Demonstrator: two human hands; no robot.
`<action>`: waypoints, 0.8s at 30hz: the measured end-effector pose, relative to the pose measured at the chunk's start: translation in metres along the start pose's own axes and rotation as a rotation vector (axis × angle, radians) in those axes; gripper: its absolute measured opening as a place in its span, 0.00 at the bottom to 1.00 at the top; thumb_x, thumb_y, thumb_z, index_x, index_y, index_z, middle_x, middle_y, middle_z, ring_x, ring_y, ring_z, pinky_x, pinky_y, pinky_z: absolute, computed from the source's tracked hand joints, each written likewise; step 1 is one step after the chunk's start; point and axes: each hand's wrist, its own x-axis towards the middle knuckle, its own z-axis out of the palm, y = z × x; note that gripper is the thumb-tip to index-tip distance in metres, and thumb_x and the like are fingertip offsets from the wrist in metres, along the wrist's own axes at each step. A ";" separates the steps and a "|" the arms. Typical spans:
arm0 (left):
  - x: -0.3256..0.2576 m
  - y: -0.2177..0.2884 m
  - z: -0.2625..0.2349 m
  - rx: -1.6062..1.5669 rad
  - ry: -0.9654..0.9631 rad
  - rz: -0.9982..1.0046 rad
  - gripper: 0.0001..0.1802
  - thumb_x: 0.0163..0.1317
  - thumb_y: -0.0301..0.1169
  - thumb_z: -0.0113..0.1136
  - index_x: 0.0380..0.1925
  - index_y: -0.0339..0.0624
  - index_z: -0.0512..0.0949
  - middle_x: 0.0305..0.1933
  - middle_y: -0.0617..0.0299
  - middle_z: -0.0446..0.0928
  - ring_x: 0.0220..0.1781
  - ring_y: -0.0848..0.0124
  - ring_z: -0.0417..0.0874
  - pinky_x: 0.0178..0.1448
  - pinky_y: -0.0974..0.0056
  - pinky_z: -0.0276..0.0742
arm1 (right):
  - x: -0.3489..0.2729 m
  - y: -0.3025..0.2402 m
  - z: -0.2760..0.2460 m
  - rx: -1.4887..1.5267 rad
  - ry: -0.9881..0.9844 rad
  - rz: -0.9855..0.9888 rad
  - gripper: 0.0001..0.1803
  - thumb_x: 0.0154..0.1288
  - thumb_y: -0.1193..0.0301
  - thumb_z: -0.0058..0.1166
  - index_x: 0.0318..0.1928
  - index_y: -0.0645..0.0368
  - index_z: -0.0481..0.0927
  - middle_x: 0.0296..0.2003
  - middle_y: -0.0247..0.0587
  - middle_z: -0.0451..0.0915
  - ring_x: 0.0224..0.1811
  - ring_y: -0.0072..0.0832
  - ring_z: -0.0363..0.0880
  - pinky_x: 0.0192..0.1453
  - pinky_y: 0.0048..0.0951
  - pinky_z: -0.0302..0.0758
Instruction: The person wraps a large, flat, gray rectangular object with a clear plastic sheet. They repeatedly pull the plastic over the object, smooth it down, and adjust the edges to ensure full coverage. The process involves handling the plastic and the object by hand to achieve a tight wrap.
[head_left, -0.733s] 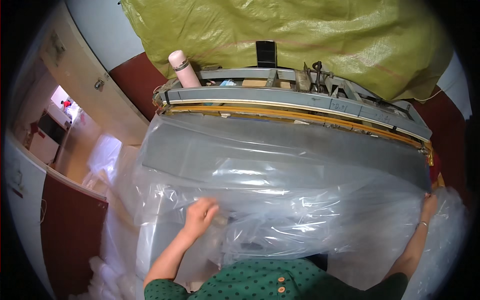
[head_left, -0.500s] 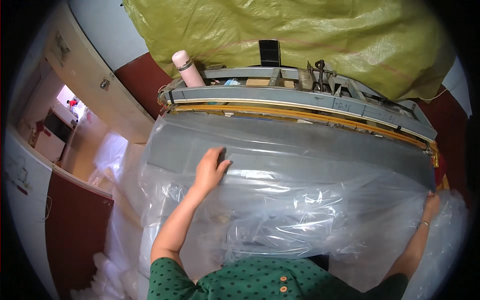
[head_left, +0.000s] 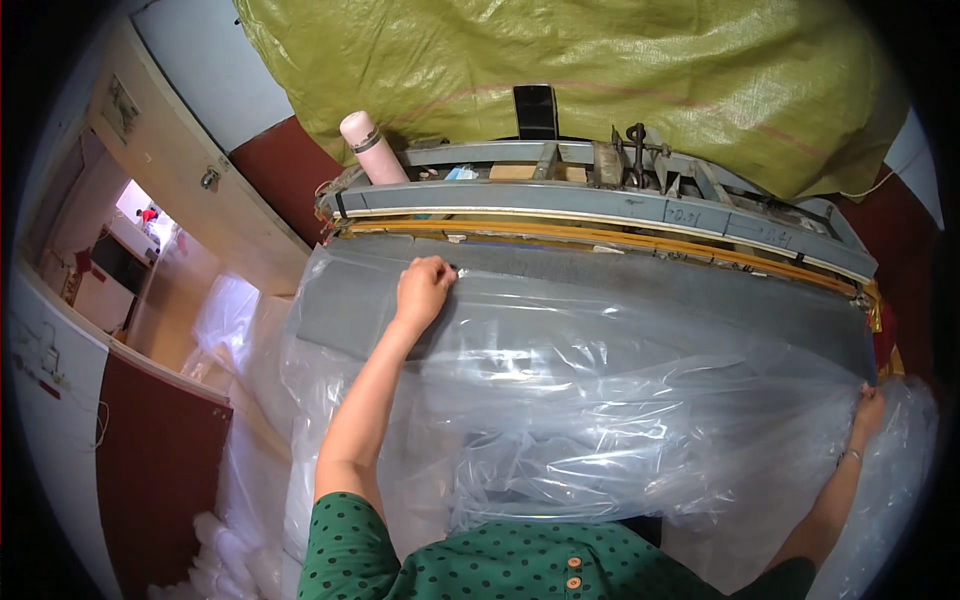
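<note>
A large clear plastic bag (head_left: 600,400) lies crumpled over a grey flat pad (head_left: 700,300) on the work table. My left hand (head_left: 424,287) reaches forward and pinches the bag's far edge near the long sealing bar (head_left: 600,205) of the machine. My right hand (head_left: 868,412) grips the bag's right edge at the table's right side. The bag's lower part hangs down toward my green dotted shirt.
A pink bottle (head_left: 370,148) stands on the machine's left end, with metal tools (head_left: 640,155) behind the bar. A big yellow-green woven sack (head_left: 600,70) fills the back. More clear plastic (head_left: 235,330) is piled at the left, beside a doorway (head_left: 150,260).
My left hand has moved from the near middle of the bag forward to its far edge by the sealing bar and closed on the plastic. My right hand stayed at the right edge.
</note>
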 end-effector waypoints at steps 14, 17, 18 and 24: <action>-0.002 -0.020 0.010 0.104 -0.007 0.043 0.06 0.49 0.32 0.62 0.22 0.44 0.76 0.29 0.61 0.75 0.37 0.60 0.75 0.41 0.58 0.70 | 0.014 0.052 -0.017 0.631 0.183 0.043 0.19 0.62 0.57 0.52 0.39 0.62 0.79 0.32 0.31 0.77 0.33 0.20 0.71 0.40 0.21 0.68; 0.024 -0.029 0.019 -0.298 0.217 -0.017 0.06 0.55 0.29 0.54 0.23 0.39 0.75 0.29 0.53 0.74 0.37 0.61 0.75 0.42 0.61 0.70 | 0.055 0.073 -0.034 1.121 -0.066 0.207 0.15 0.63 0.63 0.51 0.42 0.62 0.78 0.34 0.32 0.77 0.35 0.21 0.71 0.41 0.23 0.68; 0.024 -0.023 -0.010 -0.371 0.310 -0.052 0.07 0.59 0.30 0.50 0.26 0.39 0.73 0.28 0.57 0.73 0.34 0.68 0.73 0.41 0.66 0.68 | 0.040 0.013 -0.003 1.473 -0.210 0.243 0.14 0.62 0.67 0.51 0.45 0.62 0.76 0.33 0.32 0.76 0.36 0.22 0.72 0.41 0.23 0.68; 0.054 -0.063 -0.002 -0.552 0.560 -0.282 0.08 0.61 0.31 0.46 0.26 0.39 0.68 0.25 0.65 0.65 0.29 0.75 0.64 0.36 0.69 0.64 | 0.031 -0.149 0.031 0.672 0.267 -0.019 0.11 0.59 0.68 0.48 0.26 0.62 0.77 0.22 0.34 0.73 0.24 0.23 0.68 0.30 0.29 0.66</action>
